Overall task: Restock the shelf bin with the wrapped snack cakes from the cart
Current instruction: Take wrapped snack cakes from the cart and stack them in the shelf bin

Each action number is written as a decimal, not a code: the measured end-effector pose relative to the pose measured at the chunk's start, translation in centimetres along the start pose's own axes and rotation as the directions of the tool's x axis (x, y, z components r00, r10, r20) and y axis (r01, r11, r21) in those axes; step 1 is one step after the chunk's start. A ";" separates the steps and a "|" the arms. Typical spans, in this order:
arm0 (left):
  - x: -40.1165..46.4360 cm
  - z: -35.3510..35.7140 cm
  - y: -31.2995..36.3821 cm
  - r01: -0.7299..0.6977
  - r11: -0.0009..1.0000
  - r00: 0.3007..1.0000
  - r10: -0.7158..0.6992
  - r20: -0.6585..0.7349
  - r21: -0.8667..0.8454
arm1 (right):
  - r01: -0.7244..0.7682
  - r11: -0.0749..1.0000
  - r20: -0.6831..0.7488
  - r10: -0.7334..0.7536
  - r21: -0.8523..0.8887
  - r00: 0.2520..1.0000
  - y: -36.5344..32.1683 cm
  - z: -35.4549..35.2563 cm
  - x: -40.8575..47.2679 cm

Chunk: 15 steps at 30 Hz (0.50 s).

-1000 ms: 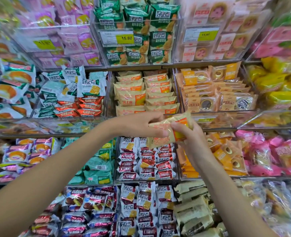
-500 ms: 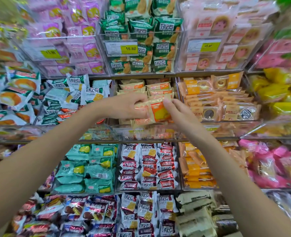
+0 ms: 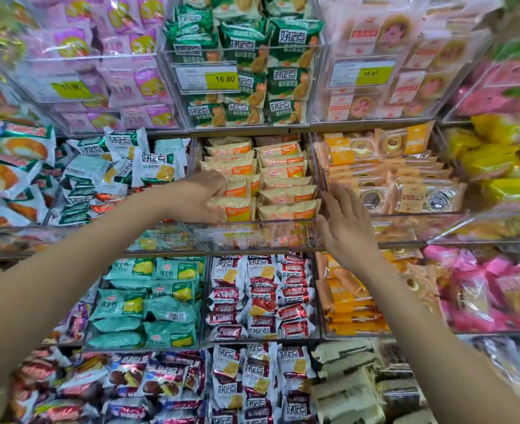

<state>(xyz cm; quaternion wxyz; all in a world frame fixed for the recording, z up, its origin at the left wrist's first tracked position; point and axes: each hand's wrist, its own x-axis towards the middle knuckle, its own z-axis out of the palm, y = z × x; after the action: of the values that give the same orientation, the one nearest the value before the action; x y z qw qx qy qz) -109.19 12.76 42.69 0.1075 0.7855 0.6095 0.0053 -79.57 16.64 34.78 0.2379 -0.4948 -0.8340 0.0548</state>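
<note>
Two hands at the bin (image 3: pixel 252 237): my left hand (image 3: pixel 196 195) grips a snack cake (image 3: pixel 231 209), seating it in front; right hand (image 3: pixel 344 221) hangs released. Next I'd let go and fetch more.

At frame centre, the left hand (image 3: pixel 196 195) grips cream-and-orange cakes (image 3: pixel 232 209) in the clear bin (image 3: pixel 254 235); the right hand (image 3: pixel 345 223), fingers spread, hovers at the bin's right edge.

2 hands (image 3: pixel 197 197); 3 price tags (image 3: pixel 206 77); approx 12 cream-orange snack cakes (image 3: pixel 286 195) visible
</note>
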 end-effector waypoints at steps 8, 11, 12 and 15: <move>0.2 1.2 0.1 -0.028 0.981 1.000 0.026 -0.012 -0.193 | 0.002 1.000 -0.004 -0.002 0.001 1.000 0.1 0.1 0.0; 0.6 1.5 0.5 -0.067 0.996 0.996 0.071 -0.054 0.059 | -0.002 1.000 -0.001 0.002 -0.005 1.000 0.2 0.3 0.0; 0.9 1.5 0.7 -0.053 0.987 0.998 0.059 -0.038 0.154 | -0.002 1.000 -0.002 0.002 -0.006 1.000 0.2 0.3 0.0; 1.4 1.2 1.2 -0.010 0.953 1.000 0.004 0.019 0.303 | -0.001 1.000 0.001 0.001 -0.011 1.000 0.2 0.4 0.0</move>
<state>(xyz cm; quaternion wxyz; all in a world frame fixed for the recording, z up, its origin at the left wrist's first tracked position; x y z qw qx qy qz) -107.52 13.59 41.60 -0.0089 0.7949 0.5992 -0.0948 -79.55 16.84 34.35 0.2345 -0.4965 -0.8342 0.0508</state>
